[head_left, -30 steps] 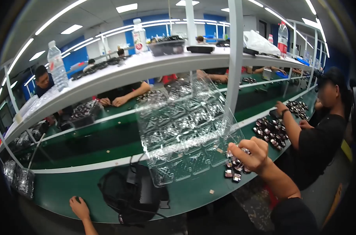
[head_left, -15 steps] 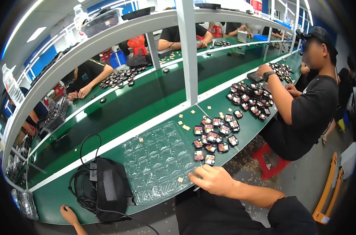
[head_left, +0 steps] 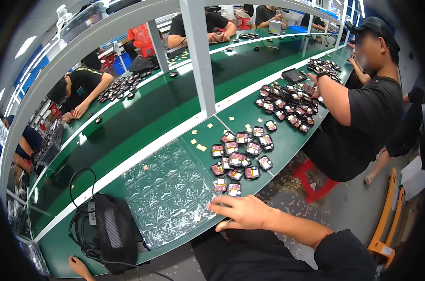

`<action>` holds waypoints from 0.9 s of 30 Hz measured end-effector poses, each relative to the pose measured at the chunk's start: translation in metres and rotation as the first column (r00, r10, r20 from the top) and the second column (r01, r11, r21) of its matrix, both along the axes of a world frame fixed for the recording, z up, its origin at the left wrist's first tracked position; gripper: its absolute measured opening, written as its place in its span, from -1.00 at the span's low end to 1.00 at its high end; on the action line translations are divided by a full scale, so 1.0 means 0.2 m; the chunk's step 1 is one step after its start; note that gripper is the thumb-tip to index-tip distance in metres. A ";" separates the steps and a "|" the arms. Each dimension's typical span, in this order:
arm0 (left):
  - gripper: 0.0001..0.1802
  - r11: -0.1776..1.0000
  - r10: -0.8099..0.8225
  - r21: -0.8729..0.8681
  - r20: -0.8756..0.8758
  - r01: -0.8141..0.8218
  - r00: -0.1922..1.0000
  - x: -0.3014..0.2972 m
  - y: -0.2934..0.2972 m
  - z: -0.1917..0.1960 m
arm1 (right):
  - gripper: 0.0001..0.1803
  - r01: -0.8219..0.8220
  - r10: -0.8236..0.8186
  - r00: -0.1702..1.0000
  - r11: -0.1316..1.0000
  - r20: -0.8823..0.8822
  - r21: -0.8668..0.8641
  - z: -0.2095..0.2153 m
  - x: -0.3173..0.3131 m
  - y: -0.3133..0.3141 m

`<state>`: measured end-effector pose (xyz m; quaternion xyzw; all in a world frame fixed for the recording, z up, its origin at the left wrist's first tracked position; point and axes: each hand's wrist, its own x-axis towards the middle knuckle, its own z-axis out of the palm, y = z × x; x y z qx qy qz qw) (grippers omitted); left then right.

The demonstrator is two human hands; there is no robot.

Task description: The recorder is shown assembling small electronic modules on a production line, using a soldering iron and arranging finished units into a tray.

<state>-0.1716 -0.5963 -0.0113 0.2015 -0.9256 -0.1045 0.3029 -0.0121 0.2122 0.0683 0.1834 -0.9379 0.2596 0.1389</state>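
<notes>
My right hand (head_left: 246,211) hovers over the near table edge, at the near right corner of a clear plastic blister tray (head_left: 168,192). Its fingers point left over that corner, and a thin shiny tool (head_left: 227,224) sticks out between thumb and fingers, too small to name surely. Just beyond the hand lies a loose group of small black packs (head_left: 239,160) with pink and white labels. My left hand (head_left: 79,268) shows at the lower left, on the table's near edge beside a black mesh bag (head_left: 116,229); its fingers are mostly hidden.
Small tan squares (head_left: 201,147) lie scattered beyond the tray. A white post (head_left: 198,61) rises from the ledge before the green conveyor (head_left: 142,126). At right, a person in black (head_left: 376,103) handles a larger pile of packs (head_left: 292,105) near a red stool (head_left: 313,180). Other people sit across.
The view has shifted, and the table's things sit farther left in it. My right hand's fingers have spread, and the thin tool shows more plainly. The neighbour's hand has moved over the pile.
</notes>
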 end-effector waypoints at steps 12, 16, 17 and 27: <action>-0.62 0.999 0.028 0.046 -0.055 -0.025 0.998 0.12 0.04 -0.05 | -0.34 0.343 -0.344 0.937 0.939 -0.061 -0.017 -0.06 -0.06 0.16; -0.76 0.985 0.149 0.000 -0.497 -0.172 0.855 0.31 0.38 -0.18 | -0.39 0.380 -0.380 0.920 0.925 0.094 0.021 -0.02 -0.08 0.21; -0.65 0.993 0.114 0.054 -0.560 -0.101 0.821 0.31 0.55 -0.28 | -0.43 0.400 -0.398 0.917 0.913 -0.041 0.082 -0.06 -0.07 0.24; -0.85 0.597 -0.169 0.788 -0.063 0.153 0.984 1.29 2.00 -1.06 | -0.57 0.373 -0.373 0.921 0.927 -0.115 -0.022 -0.07 -0.12 0.31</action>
